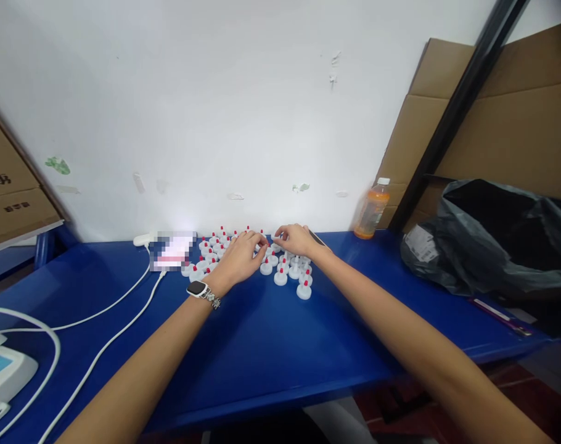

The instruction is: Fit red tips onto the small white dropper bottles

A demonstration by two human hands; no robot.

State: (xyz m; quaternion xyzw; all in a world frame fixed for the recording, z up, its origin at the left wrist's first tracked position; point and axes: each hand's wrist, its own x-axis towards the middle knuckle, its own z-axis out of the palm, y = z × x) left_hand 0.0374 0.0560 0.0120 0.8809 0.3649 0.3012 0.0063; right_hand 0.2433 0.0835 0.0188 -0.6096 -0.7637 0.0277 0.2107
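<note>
Bare forearms, no sleeves; the left wrist wears a dark-faced watch (196,288) on a metal band

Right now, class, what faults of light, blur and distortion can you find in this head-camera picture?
Head view: a blown-out glare spot on the wall behind the pixelated patch; wide-angle lens bends the blue table edge and stretches both forearms; the small white caps with red tips near the hands look soft.

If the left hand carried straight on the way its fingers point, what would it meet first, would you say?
Probably the white caps with red tips clustered just beyond the left hand, then the white wall behind them; depth is hard to judge here.
</note>
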